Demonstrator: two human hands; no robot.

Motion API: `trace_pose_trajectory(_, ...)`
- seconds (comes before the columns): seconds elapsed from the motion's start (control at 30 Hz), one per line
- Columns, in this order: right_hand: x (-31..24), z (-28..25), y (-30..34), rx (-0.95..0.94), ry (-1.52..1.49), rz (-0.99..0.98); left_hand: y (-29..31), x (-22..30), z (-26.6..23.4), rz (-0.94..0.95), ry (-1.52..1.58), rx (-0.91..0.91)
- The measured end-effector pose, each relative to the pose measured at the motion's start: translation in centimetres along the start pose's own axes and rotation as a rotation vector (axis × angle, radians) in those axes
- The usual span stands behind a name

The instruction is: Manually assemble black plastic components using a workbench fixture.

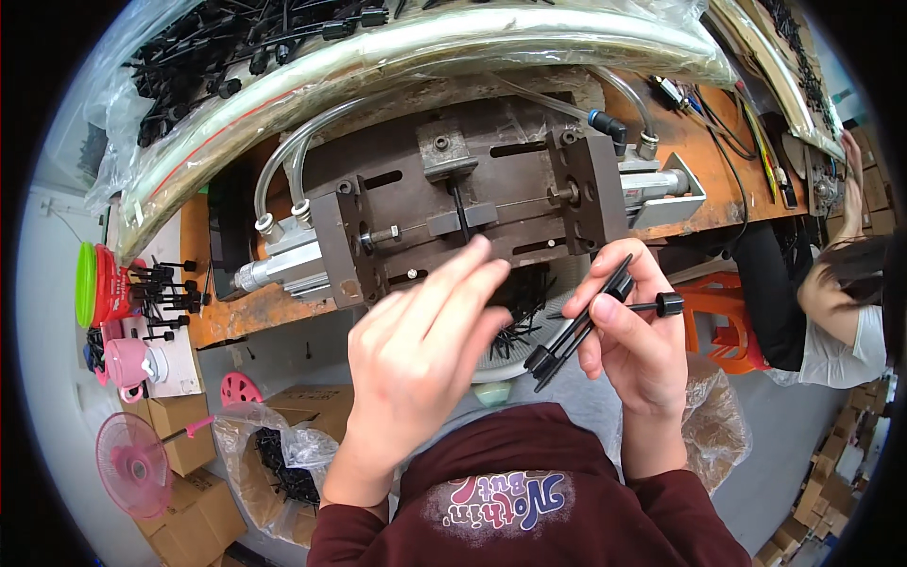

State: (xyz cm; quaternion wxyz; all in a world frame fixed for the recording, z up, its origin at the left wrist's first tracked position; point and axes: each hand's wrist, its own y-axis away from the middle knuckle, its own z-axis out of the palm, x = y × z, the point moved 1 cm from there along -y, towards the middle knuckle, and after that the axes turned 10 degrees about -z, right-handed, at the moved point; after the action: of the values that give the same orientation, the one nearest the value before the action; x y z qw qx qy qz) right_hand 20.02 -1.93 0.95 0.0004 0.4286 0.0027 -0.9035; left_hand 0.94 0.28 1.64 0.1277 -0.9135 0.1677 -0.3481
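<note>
My left hand (pixel 420 345) is stretched out with its fingers extended, at the front of a dark metal fixture (pixel 397 227). Just beyond its fingertips a thin black plastic rod (pixel 460 210) lies across a small grey block (pixel 444 223) in the fixture's middle; whether the fingertips touch the rod's near end I cannot tell. My right hand (pixel 642 345) is closed on several black plastic rods (pixel 578 331) with ribbed knobs at their ends, held to the right of the fixture's front edge. One rod sticks out rightward past the thumb.
Air cylinders (pixel 293 265) with clear hoses (pixel 274 170) flank the fixture on the wooden bench (pixel 227 317). Loose black rods fill a basin (pixel 562 326) below and a plastic-lined tray (pixel 416 42) behind. A pink fan (pixel 134 465) stands left; another person (pixel 841 312) sits right.
</note>
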Motion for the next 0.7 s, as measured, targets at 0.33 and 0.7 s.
trace_pose_trajectory(0.33,-0.1,0.5,0.2,0.067,0.176,-0.148,2.0,1.2,-1.8,0.066,0.274,0.042)
trace_pose_trajectory(0.7,-0.4,0.7,1.3,0.116,0.445,-0.525,0.6,-0.8,1.9,0.109,-0.184,0.110)
